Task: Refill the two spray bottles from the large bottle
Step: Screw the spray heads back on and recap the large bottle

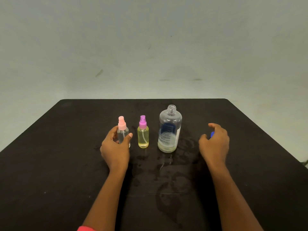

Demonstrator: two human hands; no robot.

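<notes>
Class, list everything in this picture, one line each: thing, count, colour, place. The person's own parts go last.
pink-capped spray bottle: one, clear, pink top, left of the row.
purple-capped spray bottle: one, yellowish liquid, purple top, middle.
large bottle: one, clear, blue label, uncapped, right of the row.
blue cap: one, blue, right of the large bottle, mostly hidden.
table: one, black, under everything.
wet patches: several, shiny, on the table before the bottles.
wall: one, grey-green, behind the table.
sleeve: one, red, bottom edge.
left hand: one, grips the pink-capped spray bottle.
right hand: one, curled by the blue cap; grip unclear.
</notes>
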